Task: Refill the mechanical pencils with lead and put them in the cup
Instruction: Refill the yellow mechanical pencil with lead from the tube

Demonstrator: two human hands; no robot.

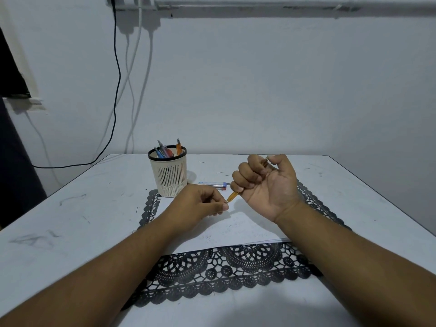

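Fingers of right hand clenched round orange pencil, left hand pinching its tip.

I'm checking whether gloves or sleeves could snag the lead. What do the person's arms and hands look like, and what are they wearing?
Both arms are bare up to the frame's edge: no sleeves in view. The left hand and right hand wear no gloves, and no rings, watch or bracelets show on the fingers and wrists in view. Fingernails look short and unpainted. No marks or bandages are visible.
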